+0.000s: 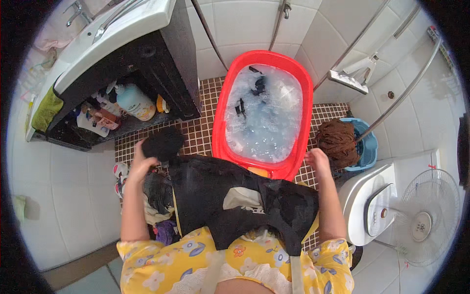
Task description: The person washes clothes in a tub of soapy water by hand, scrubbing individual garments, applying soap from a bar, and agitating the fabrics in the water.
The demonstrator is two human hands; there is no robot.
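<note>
A bunched black cloth (164, 143) is in my left hand (141, 165), its fingers and thumb closed on the near edge. It hangs over the tiled floor, left of a red plastic tub (222, 112). Foamy, bluish water (262, 130) fills the tub, with dark cloth (259, 84) and pale cloth (289, 96) partly under the surface. Close to the tub's right rim is my right hand (318, 160), its fingers loosely bent and apart, with nothing visible in them. A black apron (203, 188) covers my lap.
On the right stands a blue basket (368, 147) with a brown cloth (338, 143), near a white toilet (367, 210) and a fan (422, 228). A dark cabinet (181, 59) holds several bottles (134, 102) at left. Clothes (159, 193) lie beside my left forearm.
</note>
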